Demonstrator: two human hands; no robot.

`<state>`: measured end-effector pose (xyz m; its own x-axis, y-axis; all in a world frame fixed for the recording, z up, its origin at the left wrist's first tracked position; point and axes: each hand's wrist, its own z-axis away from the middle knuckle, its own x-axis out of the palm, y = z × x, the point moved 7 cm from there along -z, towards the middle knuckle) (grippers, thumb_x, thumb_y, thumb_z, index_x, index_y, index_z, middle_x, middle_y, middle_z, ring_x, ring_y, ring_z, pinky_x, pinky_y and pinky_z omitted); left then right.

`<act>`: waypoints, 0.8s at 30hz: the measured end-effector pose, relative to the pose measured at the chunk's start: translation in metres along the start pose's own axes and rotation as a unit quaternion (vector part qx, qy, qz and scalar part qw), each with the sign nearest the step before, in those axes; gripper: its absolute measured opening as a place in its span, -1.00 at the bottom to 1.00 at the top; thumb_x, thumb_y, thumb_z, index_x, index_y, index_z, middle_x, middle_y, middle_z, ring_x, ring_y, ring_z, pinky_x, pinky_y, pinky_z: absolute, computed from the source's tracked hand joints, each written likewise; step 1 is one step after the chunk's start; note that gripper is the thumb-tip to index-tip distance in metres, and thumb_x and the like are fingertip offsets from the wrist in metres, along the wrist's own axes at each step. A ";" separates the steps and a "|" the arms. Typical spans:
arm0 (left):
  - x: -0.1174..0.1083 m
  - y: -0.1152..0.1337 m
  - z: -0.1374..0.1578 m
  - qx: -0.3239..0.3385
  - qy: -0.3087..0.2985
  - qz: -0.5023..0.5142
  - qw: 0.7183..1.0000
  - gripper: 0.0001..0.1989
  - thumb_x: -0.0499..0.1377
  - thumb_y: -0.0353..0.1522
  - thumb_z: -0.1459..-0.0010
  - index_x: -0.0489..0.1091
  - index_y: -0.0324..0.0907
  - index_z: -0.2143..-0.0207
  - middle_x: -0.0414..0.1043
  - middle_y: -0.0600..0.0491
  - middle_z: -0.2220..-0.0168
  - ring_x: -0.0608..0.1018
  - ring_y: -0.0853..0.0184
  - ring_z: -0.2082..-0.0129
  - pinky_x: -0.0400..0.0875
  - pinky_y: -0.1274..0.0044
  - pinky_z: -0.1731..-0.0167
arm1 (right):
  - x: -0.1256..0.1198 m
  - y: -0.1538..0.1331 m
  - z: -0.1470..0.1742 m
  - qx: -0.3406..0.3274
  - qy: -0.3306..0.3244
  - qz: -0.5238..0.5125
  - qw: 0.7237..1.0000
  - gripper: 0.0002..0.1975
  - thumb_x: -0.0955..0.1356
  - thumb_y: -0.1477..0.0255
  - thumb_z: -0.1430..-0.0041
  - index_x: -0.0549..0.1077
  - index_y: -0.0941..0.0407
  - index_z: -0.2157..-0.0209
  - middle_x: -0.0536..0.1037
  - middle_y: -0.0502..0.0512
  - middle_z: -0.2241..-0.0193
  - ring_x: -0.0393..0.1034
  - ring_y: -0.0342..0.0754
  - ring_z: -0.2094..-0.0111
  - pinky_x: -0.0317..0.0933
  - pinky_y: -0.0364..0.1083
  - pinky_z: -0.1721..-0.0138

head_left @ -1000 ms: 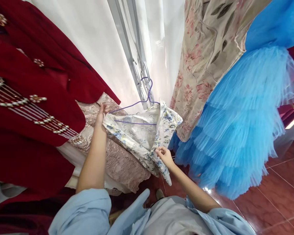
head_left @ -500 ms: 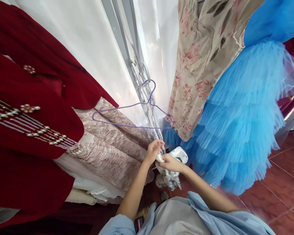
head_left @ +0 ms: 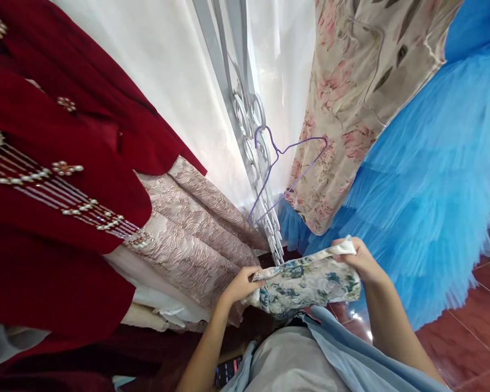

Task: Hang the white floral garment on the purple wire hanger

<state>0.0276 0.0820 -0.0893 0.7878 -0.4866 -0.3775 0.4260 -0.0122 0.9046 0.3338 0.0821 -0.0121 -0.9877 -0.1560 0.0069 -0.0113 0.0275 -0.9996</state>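
Both hands are clamped on the floral cloth, left hand on one end, right hand on the other, so it stretches sideways between the grips, with the empty purple hanger hanging just above.

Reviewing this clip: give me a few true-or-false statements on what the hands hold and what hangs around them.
1. Both hands grip the floral cloth, left hand and right hand at opposite ends. True.
2. The purple hanger carries the cloth. False: it hangs bare on the metal grille.
3. A blue tulle dress hangs at the right. True.
4. The red garment is plain. False: it bears bead trim.
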 end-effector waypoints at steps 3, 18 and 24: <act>-0.032 0.015 0.016 0.020 0.051 -0.055 0.997 -0.85 0.18 -0.34 -0.07 0.52 -0.21 0.41 0.51 0.04 0.39 0.49 0.20 0.29 0.37 0.46 0.21 | -0.026 -0.005 0.003 0.003 0.069 -0.031 0.997 -0.66 0.49 0.19 0.20 0.35 0.09 0.68 0.23 -0.02 0.71 0.04 -0.17 0.66 -0.05 -0.13 0.62; -0.089 0.160 0.002 0.179 0.282 0.282 0.900 -0.64 0.34 -0.04 -0.05 0.50 -0.12 0.29 0.53 -0.05 0.26 0.59 0.15 0.16 0.53 0.35 0.14 | -0.106 0.014 0.015 0.038 0.153 -0.079 0.984 -0.71 0.57 0.26 0.25 0.52 0.09 0.49 0.52 0.10 0.58 0.37 -0.02 0.60 0.25 -0.07 0.58; -0.090 0.132 -0.074 -0.024 0.288 0.392 0.873 -0.68 0.39 -0.19 -0.03 0.47 -0.23 0.32 0.58 -0.06 0.39 0.66 0.14 0.21 0.58 0.42 0.16 | -0.102 0.030 0.008 -0.011 0.089 0.022 0.996 -0.67 0.52 0.15 0.03 0.57 0.14 0.39 0.59 0.10 0.45 0.44 -0.02 0.44 0.32 -0.10 0.38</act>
<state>0.0455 0.1889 0.0499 0.9329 0.1918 0.3049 -0.3376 0.1703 0.9258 0.4351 0.0907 -0.0430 -0.9993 0.0230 -0.0300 0.0311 0.0524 -0.9981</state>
